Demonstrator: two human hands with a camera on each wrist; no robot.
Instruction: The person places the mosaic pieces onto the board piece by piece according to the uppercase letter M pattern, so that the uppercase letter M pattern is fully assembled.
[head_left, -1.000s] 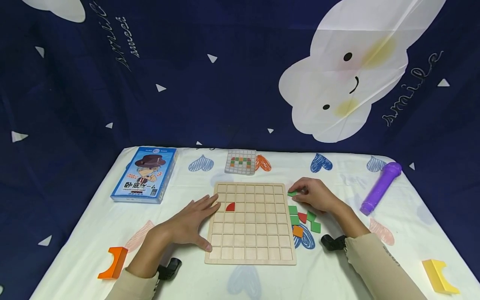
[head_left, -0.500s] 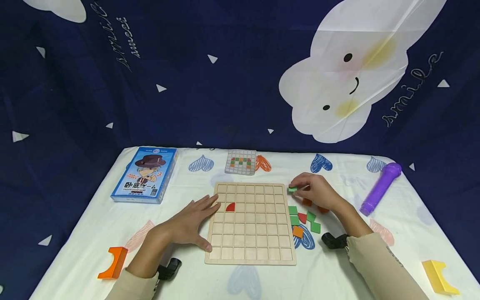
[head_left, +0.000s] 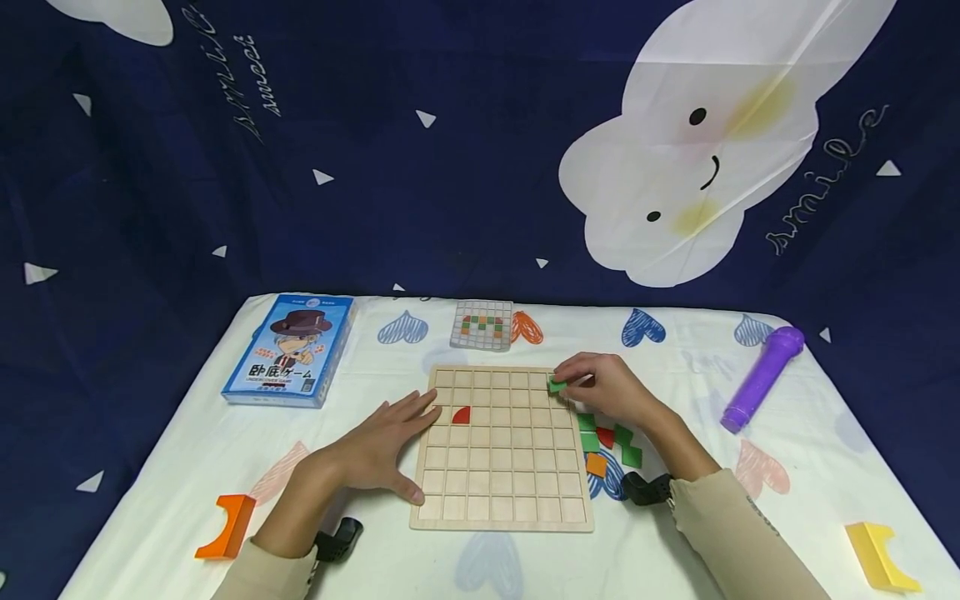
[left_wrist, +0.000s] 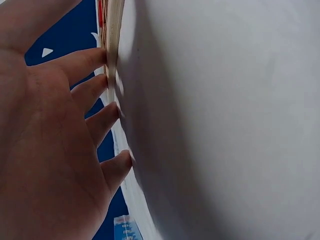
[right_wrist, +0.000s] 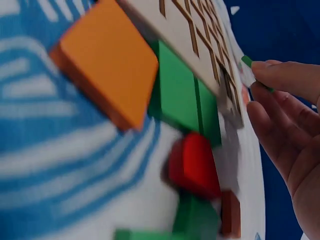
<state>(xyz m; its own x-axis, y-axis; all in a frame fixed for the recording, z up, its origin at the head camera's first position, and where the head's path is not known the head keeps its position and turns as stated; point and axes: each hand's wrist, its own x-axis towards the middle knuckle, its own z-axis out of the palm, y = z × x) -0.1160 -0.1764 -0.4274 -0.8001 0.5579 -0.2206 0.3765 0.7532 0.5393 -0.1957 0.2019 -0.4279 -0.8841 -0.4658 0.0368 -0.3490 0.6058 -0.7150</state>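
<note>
A wooden grid board [head_left: 502, 458] lies mid-table, with one red quarter-circle tile [head_left: 462, 415] in a cell near its upper left. My left hand [head_left: 378, 446] rests along the board's left edge, fingers spread; in the left wrist view the fingertips [left_wrist: 95, 59] meet the board's side. Over the board's upper right corner, my right hand [head_left: 607, 387] pinches a green tile [head_left: 556, 386] between thumb and fingertips. Right of the board lie green tiles [right_wrist: 177, 90], a red tile [right_wrist: 195, 162] and an orange tile [right_wrist: 107, 62].
Behind the board lies a small pattern card [head_left: 482, 325] with a coloured grid. A blue game box [head_left: 288, 350] is at the back left, a purple microphone-shaped toy [head_left: 762, 379] at the right. An orange block [head_left: 227, 527] and a yellow block [head_left: 879, 554] lie near the front corners.
My right hand has lifted the green tile from beside the board and moved it left over the upper right corner. My left hand has stayed in place.
</note>
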